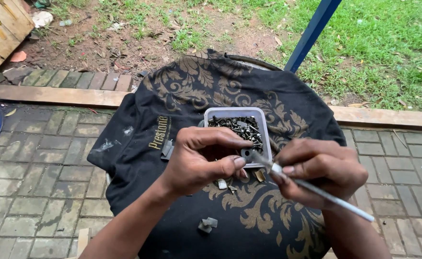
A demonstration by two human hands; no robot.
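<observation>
My left hand (199, 158) pinches a small dark metal part (246, 153) between thumb and forefinger, just in front of a clear plastic tub (263, 125) full of small dark screws. My right hand (322, 171) grips a slim white-handled tool (326, 194) whose tip meets that small part. Both hands hover over a round surface draped with a black cloth with gold swirl pattern (249, 91).
Small loose metal bits lie on the cloth: a pair (167, 148) left of the tub, several (225, 183) under my hands, one (207, 224) nearer me. Paved bricks (33, 168) surround the draped surface. A blue pole (311, 31) rises behind, with grass, dirt and a wooden plank edge (52, 94).
</observation>
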